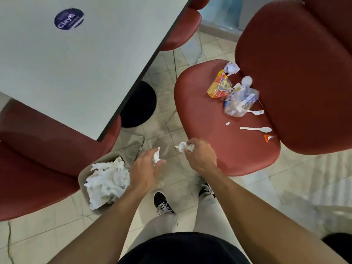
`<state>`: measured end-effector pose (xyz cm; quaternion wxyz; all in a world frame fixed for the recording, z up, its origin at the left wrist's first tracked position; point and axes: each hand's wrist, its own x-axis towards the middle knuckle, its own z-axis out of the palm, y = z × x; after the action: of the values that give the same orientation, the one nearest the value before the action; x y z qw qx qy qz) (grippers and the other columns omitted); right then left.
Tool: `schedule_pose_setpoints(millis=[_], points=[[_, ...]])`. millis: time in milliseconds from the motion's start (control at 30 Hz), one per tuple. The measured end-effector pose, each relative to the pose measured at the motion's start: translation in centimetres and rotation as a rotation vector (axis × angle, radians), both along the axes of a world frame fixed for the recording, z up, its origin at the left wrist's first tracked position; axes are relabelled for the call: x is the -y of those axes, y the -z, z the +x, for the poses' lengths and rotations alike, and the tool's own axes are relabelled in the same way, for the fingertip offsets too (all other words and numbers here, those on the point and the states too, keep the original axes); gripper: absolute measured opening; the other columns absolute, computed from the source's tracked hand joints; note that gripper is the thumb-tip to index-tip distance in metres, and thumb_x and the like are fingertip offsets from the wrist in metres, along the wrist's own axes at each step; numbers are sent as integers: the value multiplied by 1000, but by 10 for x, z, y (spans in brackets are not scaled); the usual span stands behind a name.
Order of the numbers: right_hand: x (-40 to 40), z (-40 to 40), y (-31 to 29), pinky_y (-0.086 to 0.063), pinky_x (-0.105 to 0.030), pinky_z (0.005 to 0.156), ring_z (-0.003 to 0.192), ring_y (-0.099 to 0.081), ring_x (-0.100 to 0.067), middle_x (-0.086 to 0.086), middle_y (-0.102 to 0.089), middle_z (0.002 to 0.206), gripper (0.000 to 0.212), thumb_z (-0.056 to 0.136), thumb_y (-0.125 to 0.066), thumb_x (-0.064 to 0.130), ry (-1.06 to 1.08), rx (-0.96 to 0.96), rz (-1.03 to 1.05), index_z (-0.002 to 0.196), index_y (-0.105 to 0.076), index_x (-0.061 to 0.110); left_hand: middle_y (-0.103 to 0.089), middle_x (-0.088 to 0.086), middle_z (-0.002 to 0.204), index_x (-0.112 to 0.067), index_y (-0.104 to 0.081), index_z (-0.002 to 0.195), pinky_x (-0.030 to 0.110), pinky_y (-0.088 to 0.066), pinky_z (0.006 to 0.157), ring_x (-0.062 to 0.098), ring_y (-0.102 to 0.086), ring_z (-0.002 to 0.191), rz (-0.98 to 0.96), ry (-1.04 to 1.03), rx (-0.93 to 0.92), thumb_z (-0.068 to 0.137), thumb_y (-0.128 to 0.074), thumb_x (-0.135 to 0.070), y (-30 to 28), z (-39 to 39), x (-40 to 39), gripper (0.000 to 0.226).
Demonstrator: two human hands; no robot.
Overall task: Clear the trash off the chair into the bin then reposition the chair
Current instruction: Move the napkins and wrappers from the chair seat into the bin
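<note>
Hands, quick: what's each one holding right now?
Left hand: grips a crumpled white tissue.
Right hand: grips a white paper wad.

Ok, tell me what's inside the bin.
The bin holds a heap of crumpled white paper that reaches its rim. Anything beneath the heap is covered, and the left hand, gripping another wad, hides its right edge.

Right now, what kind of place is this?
Probably a cafeteria or canteen: red chairs around a white table, and snack wrappers and a plastic spoon left on one seat.
</note>
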<state>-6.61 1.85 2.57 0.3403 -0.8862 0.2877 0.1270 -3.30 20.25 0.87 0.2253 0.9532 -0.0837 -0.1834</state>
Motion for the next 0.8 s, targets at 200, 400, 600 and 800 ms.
schedule_pose_setpoints(millis=[200, 400, 600, 800], points=[[-60, 10, -2, -50, -35, 81, 101, -60, -23, 0, -57, 119, 28, 90, -58, 27, -149, -32, 4, 118, -61, 24, -58, -1, 125, -32, -54, 130, 38, -45, 88, 21, -58, 106, 12, -171, -36, 86, -63, -46, -3, -11, -54, 47], [-117, 26, -9, -51, -37, 87, 106, -60, -23, 0, -58, 123, 30, 92, -57, 28, -266, -40, -1, 122, -59, 27, -58, -1, 125, -29, -55, 128, 39, -44, 89, 24, -56, 111, 38, -302, -17, 84, -64, -47, 2, -17, -103, 48], [-163, 40, -7, -46, -33, 84, 107, -59, -23, 0, -57, 124, 31, 92, -56, 30, -346, -58, 0, 122, -59, 29, -60, 1, 123, -27, -56, 125, 41, -47, 88, 24, -55, 114, 32, -416, -23, 83, -67, -46, 12, -16, -143, 48], [-199, 51, 4, -48, -34, 87, 108, -60, -25, -2, -58, 127, 32, 89, -59, 27, -428, -93, -13, 122, -60, 29, -59, 2, 125, -24, -57, 126, 39, -46, 85, 26, -57, 111, 6, -520, -36, 83, -67, -43, 18, -16, -172, 48]])
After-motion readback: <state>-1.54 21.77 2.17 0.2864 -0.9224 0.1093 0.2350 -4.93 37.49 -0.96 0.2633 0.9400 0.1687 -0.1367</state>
